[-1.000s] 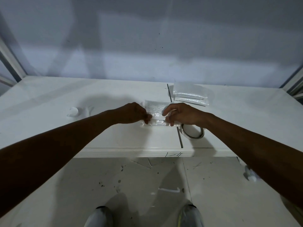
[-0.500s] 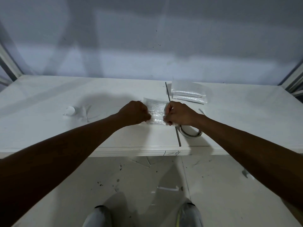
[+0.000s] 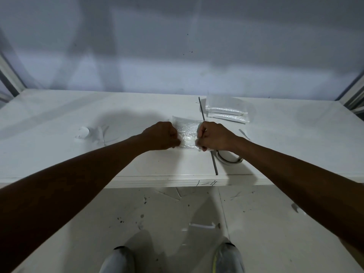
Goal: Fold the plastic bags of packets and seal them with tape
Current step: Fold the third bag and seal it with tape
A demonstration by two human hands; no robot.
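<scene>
Your left hand (image 3: 160, 135) and right hand (image 3: 214, 136) each pinch one near corner of the bag (image 3: 187, 133) with curled fingers. The bag lies flat between them on the table (image 3: 59, 119), beside the tape roll (image 3: 229, 157).

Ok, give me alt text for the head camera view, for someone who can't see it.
The left hand and right hand grip opposite ends of a clear plastic bag of packets on a table. A tape roll lies by the right wrist; a stack of bags sits farther back.
</scene>
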